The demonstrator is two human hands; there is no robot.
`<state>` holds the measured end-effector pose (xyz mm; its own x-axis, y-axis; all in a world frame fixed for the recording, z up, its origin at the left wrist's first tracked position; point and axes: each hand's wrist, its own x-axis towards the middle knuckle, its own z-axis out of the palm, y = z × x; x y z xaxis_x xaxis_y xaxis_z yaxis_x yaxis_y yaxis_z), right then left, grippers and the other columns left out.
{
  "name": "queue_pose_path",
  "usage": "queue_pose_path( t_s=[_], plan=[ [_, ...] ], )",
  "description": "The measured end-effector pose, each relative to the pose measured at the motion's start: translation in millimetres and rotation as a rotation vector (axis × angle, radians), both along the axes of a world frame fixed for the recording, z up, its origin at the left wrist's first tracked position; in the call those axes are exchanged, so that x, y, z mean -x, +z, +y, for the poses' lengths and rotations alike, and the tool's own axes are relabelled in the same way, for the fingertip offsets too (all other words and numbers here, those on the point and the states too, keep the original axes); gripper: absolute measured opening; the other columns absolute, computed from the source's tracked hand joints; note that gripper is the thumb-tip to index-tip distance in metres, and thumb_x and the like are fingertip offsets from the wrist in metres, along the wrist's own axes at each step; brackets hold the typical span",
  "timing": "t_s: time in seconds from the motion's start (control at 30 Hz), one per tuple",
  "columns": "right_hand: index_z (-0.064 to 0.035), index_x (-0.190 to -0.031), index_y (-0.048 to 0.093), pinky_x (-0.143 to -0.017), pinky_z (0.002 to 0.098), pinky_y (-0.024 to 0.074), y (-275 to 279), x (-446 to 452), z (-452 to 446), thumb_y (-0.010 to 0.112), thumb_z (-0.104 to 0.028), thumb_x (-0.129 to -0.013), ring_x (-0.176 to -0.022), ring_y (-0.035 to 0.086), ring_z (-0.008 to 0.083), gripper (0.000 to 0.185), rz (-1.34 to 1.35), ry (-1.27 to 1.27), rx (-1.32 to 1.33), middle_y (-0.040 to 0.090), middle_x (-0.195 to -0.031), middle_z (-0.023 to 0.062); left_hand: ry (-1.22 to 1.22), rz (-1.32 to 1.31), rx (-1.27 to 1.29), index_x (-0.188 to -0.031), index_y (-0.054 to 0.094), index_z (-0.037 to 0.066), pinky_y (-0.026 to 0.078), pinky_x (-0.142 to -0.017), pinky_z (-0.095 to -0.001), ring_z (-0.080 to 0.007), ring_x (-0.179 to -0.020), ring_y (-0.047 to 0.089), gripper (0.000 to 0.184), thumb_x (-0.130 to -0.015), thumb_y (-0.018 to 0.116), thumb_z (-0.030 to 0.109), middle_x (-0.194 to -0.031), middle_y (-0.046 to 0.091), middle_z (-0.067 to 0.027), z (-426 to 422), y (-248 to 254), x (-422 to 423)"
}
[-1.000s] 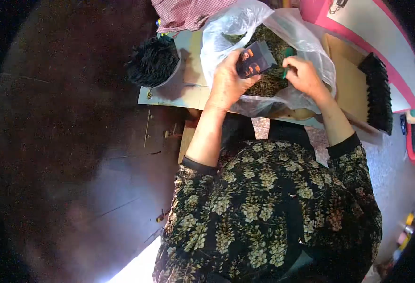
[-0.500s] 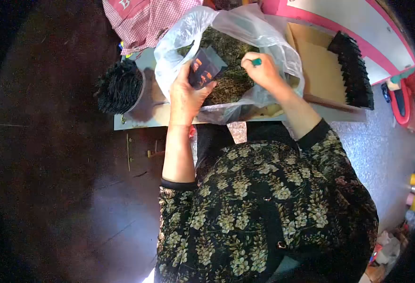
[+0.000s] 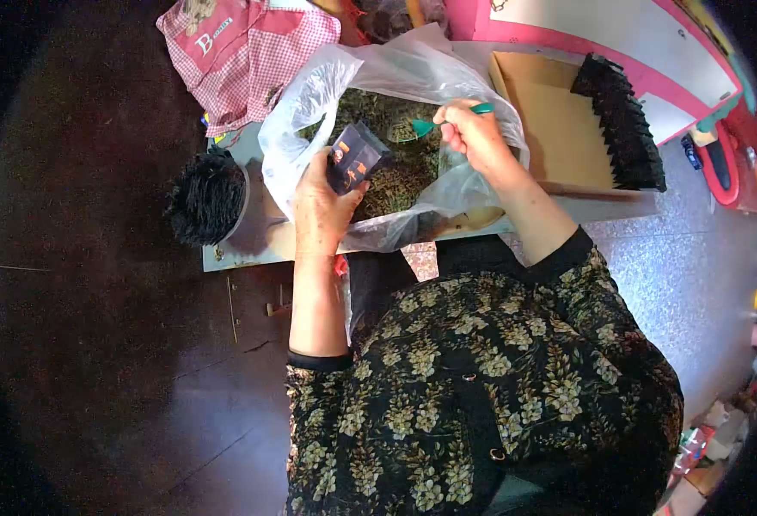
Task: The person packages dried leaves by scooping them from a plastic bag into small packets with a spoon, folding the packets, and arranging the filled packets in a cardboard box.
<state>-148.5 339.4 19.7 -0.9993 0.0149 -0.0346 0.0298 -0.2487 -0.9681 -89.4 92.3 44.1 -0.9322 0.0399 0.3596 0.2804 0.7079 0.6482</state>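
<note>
My left hand (image 3: 320, 211) is closed around a small black packet (image 3: 351, 163) with orange print, its top end tilted toward the right. In my right hand (image 3: 477, 142) is a green spoon (image 3: 428, 127), gripped by the handle. Its bowl carries a heap of dried, greenish-brown leafy bits and sits just to the right of the packet, apart from it. Below both hands lies a mass of the same dried plant material (image 3: 395, 191). A translucent plastic bag (image 3: 301, 107), wide at the mouth, surrounds that material on the table.
On the right stands a shallow cardboard box (image 3: 546, 120) with a row of black packets (image 3: 623, 129) along its side. A round container on the left is crammed with thin black pieces (image 3: 211, 198). Behind it lies a pink checked cloth (image 3: 254, 56).
The spoon, mostly hidden before, now shows with its loaded bowl above the plant material, closer to the packet. My left hand keeps hold of the packet. The whole view has shifted slightly.
</note>
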Motion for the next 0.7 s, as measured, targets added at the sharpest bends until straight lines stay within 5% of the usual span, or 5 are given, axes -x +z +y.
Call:
queue_pose_path(
  t_s=[0.5,0.7],
  plan=[
    [-0.0035,-0.073,0.064,-0.039,0.0211,0.0256,30.6,-4.8,-9.5,0.055,-0.011,-0.082,-0.043,0.04,0.0064,0.014,0.143,0.154,0.063,0.05,-0.053,0.0011,0.073,-0.09,0.28,-0.117,0.055,0.004,0.049,-0.081,-0.0425,-0.0376,-0.094,0.062,0.061,-0.065,0.081,0.023,-0.102,0.066,-0.0194,8.7,7.2,2.8],
    [-0.0032,-0.074,0.062,-0.048,0.0248,0.0397,43.3,-14.2,-28.2,0.054,-0.01,-0.082,-0.055,0.052,0.0083,0.013,0.481,0.26,-0.43,0.056,-0.061,0.0009,0.055,-0.095,0.266,-0.118,0.054,0.003,0.049,-0.082,-0.0419,-0.0369,-0.097,0.062,0.063,-0.065,0.081,0.022,-0.104,0.065,-0.0204,11.8,6.2,2.4]
  ],
)
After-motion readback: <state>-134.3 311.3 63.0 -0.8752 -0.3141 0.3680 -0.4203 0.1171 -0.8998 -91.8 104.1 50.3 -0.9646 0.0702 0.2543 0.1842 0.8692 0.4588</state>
